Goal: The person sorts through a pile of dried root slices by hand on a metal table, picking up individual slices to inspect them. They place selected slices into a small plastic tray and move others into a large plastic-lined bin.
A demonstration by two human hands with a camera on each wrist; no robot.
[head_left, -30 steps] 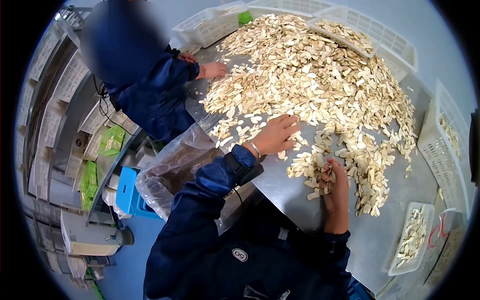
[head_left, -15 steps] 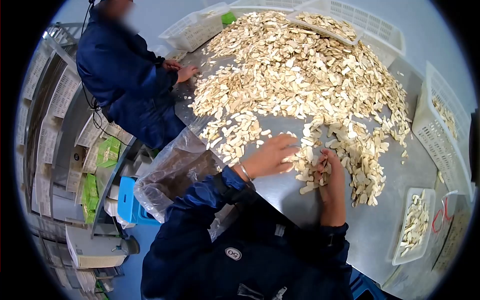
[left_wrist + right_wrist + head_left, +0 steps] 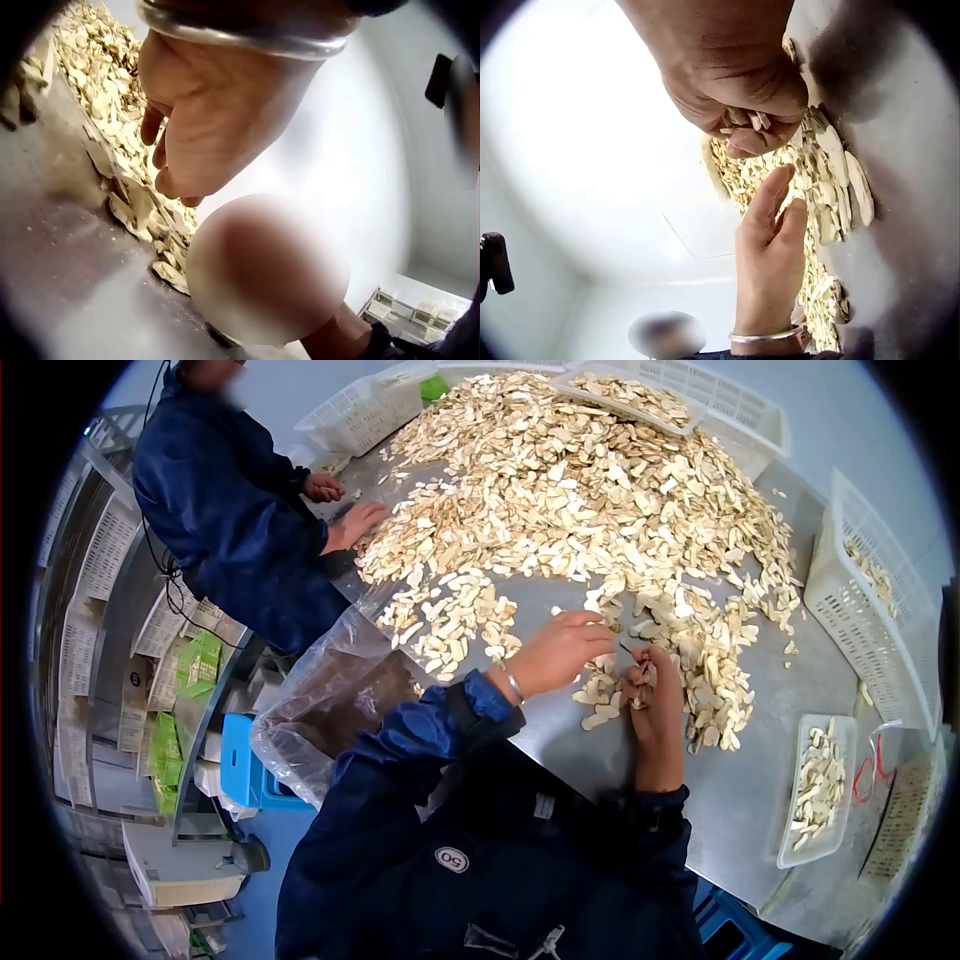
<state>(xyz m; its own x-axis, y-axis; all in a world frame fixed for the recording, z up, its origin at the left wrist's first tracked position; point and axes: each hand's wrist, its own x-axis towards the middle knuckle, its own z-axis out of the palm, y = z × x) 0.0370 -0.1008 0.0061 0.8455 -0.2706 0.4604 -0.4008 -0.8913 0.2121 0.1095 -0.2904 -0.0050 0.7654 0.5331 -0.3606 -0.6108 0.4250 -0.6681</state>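
Observation:
A wide heap of pale dried slices (image 3: 570, 490) covers much of the metal table, with a loose strip of slices (image 3: 715, 700) running toward the near side. My right hand (image 3: 658, 705) is curled round several slices (image 3: 754, 120) in its palm, thumb uppermost, beside that strip. Just left of it, my left hand (image 3: 558, 652) reaches over the table with fingers extended and slightly bent. It wears a metal bangle (image 3: 247, 41). In the right wrist view, the left thumb and fingers (image 3: 771, 202) stand apart, nothing between them. A smaller group of slices (image 3: 455, 625) lies left of the left hand.
A clear plastic liner bag (image 3: 345, 705) stands open at the table's left edge. Another person (image 3: 235, 510) works at the heap's left side. White baskets (image 3: 870, 600) edge the table, and a shallow tray (image 3: 817, 790) of slices sits at right. Blue stools stand below.
The view has shifted, moving the scene leftward. My left hand has moved from the left-hand slices toward my right hand, which still holds slices. The other person has straightened up.

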